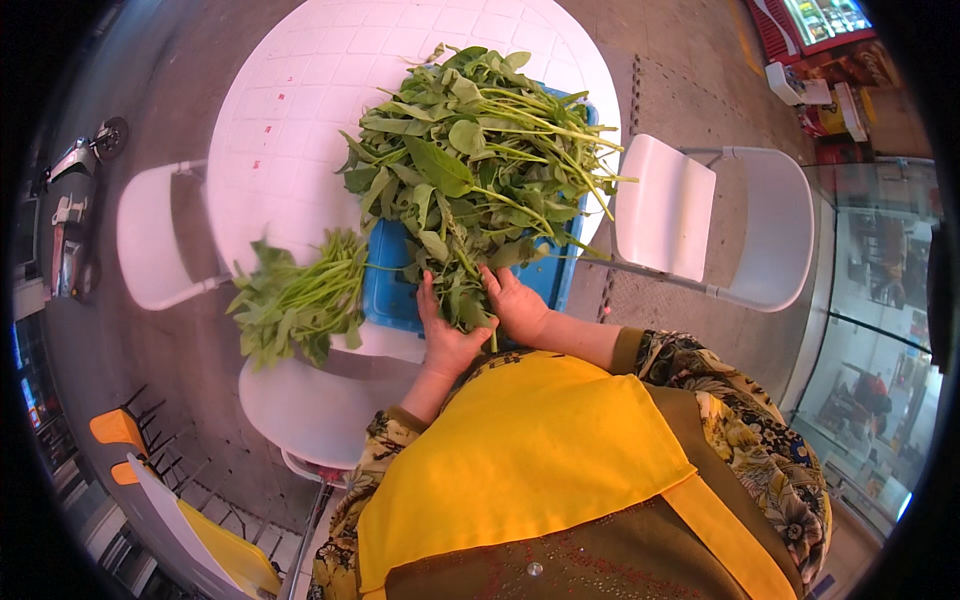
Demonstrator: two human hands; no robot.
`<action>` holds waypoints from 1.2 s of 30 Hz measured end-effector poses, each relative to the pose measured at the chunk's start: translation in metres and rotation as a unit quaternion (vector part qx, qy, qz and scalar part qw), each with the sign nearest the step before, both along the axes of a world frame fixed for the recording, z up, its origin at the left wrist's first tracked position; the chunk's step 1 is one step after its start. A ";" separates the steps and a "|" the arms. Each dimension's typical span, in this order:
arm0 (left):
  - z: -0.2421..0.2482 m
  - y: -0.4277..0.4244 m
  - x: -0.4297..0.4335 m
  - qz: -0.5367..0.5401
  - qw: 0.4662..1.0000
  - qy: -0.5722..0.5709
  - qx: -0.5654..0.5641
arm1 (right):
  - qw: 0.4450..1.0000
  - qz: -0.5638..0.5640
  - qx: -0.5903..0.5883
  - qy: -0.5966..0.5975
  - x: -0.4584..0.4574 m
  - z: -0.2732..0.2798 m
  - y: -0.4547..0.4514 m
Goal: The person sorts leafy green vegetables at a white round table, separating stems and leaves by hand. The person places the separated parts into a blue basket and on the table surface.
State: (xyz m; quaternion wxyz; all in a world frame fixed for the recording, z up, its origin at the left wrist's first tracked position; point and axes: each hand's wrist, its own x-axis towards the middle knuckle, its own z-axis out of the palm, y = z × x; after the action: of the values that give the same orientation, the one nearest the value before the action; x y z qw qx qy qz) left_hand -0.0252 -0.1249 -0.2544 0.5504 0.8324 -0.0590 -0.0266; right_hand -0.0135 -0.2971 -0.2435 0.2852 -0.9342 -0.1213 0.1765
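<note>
A large heap of leafy green vegetables with long stems [487, 142] lies over a blue plastic tray [386, 292] on a round white table. Near the tray's close edge, a smaller bunch of leafy stems [461, 296] sits between both hands. My left hand [448, 337] cups its left side, with fingers and thumb curved around the leaves. On the other side, my right hand [517, 304] holds the bunch with thumb and fingers at its edge. A separate pile of greens [300, 292], stems pointing up and right, rests at the table's left near edge.
The white table [300, 97] has a tiled pattern and small red marks. White folding chairs stand at its left [154, 232] and right [772, 225], and another seat [315, 412] is close at the lower left. A glass-fronted cabinet [877, 300] stands far right.
</note>
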 end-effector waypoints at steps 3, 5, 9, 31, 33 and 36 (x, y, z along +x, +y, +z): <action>-0.002 -0.009 -0.002 0.069 0.977 0.089 -0.179 | 0.997 -0.013 0.068 0.042 0.005 0.004 0.011; -0.008 -0.005 -0.002 0.091 0.969 0.118 -0.195 | 0.991 -0.014 0.101 0.085 0.013 0.009 0.021; 0.005 -0.001 0.008 0.132 0.968 0.121 -0.175 | 0.986 0.006 0.138 0.092 0.027 0.023 0.026; -0.006 0.001 0.036 0.190 0.964 0.110 -0.151 | 0.924 0.155 0.330 0.114 0.060 -0.013 0.026; -0.001 0.004 0.035 0.208 0.961 0.158 -0.095 | 0.923 0.193 0.304 0.133 0.072 -0.010 0.018; 0.005 0.015 0.037 0.155 0.979 0.107 -0.082 | 0.922 0.236 0.282 0.122 0.083 -0.002 0.015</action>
State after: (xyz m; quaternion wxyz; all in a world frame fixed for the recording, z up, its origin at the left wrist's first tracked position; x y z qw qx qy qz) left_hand 0.0123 -0.1103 -0.2493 0.6176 0.7756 0.1281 -0.0249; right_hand 0.0694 -0.2819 -0.2455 0.4998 -0.7306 -0.3470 0.3099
